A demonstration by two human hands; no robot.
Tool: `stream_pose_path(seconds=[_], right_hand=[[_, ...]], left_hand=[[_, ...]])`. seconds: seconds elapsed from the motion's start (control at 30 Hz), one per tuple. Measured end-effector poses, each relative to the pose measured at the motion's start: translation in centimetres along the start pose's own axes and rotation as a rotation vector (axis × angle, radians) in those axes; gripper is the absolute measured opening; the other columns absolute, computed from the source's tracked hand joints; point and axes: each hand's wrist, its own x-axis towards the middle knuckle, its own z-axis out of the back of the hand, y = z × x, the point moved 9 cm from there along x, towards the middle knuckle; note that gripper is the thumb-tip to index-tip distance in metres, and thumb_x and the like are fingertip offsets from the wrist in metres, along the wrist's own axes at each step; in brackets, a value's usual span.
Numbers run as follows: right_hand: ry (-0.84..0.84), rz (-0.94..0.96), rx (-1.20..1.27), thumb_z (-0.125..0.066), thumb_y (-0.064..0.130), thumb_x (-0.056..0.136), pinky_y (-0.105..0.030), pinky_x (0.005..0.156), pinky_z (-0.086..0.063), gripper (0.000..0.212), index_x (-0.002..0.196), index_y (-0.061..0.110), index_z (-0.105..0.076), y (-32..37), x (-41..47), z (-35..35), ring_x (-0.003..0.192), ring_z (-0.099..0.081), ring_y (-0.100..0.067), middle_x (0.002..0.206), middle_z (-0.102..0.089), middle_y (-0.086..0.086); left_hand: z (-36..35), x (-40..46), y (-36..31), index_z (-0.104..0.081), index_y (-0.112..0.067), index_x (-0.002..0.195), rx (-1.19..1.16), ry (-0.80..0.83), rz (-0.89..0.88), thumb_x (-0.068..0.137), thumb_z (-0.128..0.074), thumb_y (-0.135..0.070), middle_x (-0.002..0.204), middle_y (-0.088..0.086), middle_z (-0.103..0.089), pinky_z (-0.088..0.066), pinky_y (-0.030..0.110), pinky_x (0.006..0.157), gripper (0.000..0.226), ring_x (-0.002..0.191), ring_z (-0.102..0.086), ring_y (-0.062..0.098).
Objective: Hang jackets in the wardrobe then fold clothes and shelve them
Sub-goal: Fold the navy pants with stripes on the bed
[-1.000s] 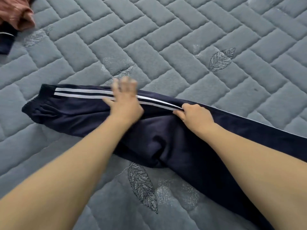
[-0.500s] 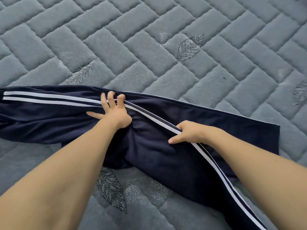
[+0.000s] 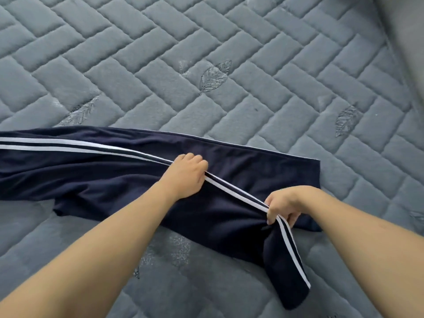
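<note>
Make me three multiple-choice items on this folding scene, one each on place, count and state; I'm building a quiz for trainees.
1. Where do the navy track pants lie?
A. on a grey quilted mattress
B. on a wooden floor
C. on a hanger
2. How many white stripes run side by side along the leg?
A. one
B. two
C. four
3. What is the right hand doing?
A. resting flat
B. pointing away
C. pinching the striped seam

Answers: 1 A, quilting surrounds the pants; 2 B, two parallel bands show; 3 C, its fingers curl round the seam.
</note>
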Motion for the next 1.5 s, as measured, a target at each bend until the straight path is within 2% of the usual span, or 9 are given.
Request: stream_pose_path(seconds=[0.13, 0.23, 0.53, 0.77, 1.03, 1.2, 1.33, 1.43, 1.5], right_hand=[[-0.042, -0.11, -0.202, -0.069, 0.019, 0.087, -0.041, 0.092, -0.055, 0.036, 0.12, 0.007, -0.06, -2.9, -2.0, 1.5, 0.105, -0.067, -0.032, 0.115, -0.066, -0.016], [-0.253, -0.096, -0.403, -0.069, 0.028, 0.088, -0.03, 0.079, -0.051, 0.034, 0.115, 0.01, -0.061, -3.1, -3.6, 6.2, 0.098, -0.063, -0.027, 0.113, -0.062, -0.008], [-0.813, -0.167, -0.047, -0.049, 0.023, 0.089, -0.041, 0.105, -0.041, 0.036, 0.122, 0.018, -0.063, -8.0, -3.9, 16.0, 0.126, -0.049, -0.034, 0.135, -0.056, -0.01], [-1.157, 0.027, 0.118, -0.039, 0.026, 0.103, -0.045, 0.105, -0.033, 0.031, 0.121, 0.006, -0.055, -8.4, -1.8, 14.6, 0.121, -0.04, -0.036, 0.132, -0.042, -0.015], [-1.296, -0.165, 0.141, -0.044, 0.025, 0.101, -0.049, 0.104, -0.033, 0.028, 0.123, 0.008, -0.05, -8.9, -1.0, 14.9, 0.125, -0.038, -0.038, 0.135, -0.043, -0.019], [-1.443, 0.033, -0.066, -0.048, 0.001, 0.082, -0.054, 0.118, -0.005, 0.055, 0.137, 0.009, -0.046, -3.3, -1.9, 12.8, 0.141, -0.026, -0.036, 0.151, -0.033, -0.018], [-1.32, 0.224, -0.098, -0.051, 0.019, 0.089, -0.047, 0.122, 0.001, 0.066, 0.151, 0.009, -0.031, 6.1, -0.9, 8.2, 0.149, -0.014, -0.03, 0.161, -0.02, -0.012], [-1.23, 0.312, -0.09, -0.042, 0.038, 0.097, -0.043, 0.12, 0.011, 0.07, 0.156, 0.011, -0.014, 14.4, 0.2, 5.1, 0.151, 0.001, -0.025, 0.165, -0.003, -0.009], [-1.195, 0.395, -0.126, -0.037, 0.041, 0.099, -0.044, 0.12, 0.012, 0.07, 0.157, 0.012, -0.009, 20.3, 0.4, 3.1, 0.151, 0.004, -0.024, 0.165, 0.002, -0.008]], left_hand=[[0.5, 1.2, 1.3, -0.049, -0.017, 0.098, 0.082, -0.019, 0.142, 0.094, -0.043, -0.014, 0.097, 0.003, -0.059, -0.031, 0.038, 0.073, 0.007, 0.09, -0.055, 0.03], [2.5, 2.6, 2.5, -0.05, -0.014, 0.092, 0.146, -0.1, 0.226, 0.088, -0.046, -0.009, 0.091, 0.006, -0.06, -0.026, 0.04, 0.07, 0.008, 0.085, -0.053, 0.033], [-2.1, 6.4, 7.1, -0.039, -0.021, 0.111, -0.11, 0.112, 0.784, 0.087, -0.035, -0.01, 0.126, 0.013, -0.038, -0.009, 0.065, 0.111, 0.027, 0.128, -0.028, 0.039], [-2.2, 7.0, 8.7, -0.038, -0.024, 0.102, -0.14, -0.064, 0.729, 0.092, -0.033, -0.014, 0.117, 0.011, -0.045, -0.028, 0.055, 0.094, 0.015, 0.112, -0.036, 0.036], [-2.6, 7.1, 8.9, -0.042, -0.02, 0.11, -0.037, -0.125, 0.705, 0.102, -0.028, -0.03, 0.115, 0.014, -0.043, -0.024, 0.059, 0.098, 0.018, 0.11, -0.038, 0.039], [-3.8, 7.6, 10.2, -0.039, -0.029, 0.107, -0.158, 0.032, 0.737, 0.099, -0.028, -0.039, 0.119, 0.008, -0.04, -0.019, 0.056, 0.102, 0.017, 0.117, -0.035, 0.035], [-3.3, 7.6, 10.9, -0.039, -0.041, 0.105, -0.511, 0.228, 0.666, 0.092, -0.04, -0.036, 0.121, -0.001, -0.042, -0.029, 0.046, 0.104, 0.014, 0.122, -0.04, 0.029], [0.5, 4.7, 12.5, -0.048, -0.036, 0.114, -0.9, 0.045, 0.611, 0.081, -0.042, -0.012, 0.13, 0.004, -0.047, -0.04, 0.037, 0.102, 0.042, 0.118, -0.048, 0.027], [3.7, 0.1, 16.0, -0.055, -0.029, 0.116, -0.7, -0.088, 0.577, 0.068, -0.036, -0.012, 0.127, 0.003, -0.051, -0.037, 0.037, 0.104, 0.055, 0.115, -0.048, 0.025]])
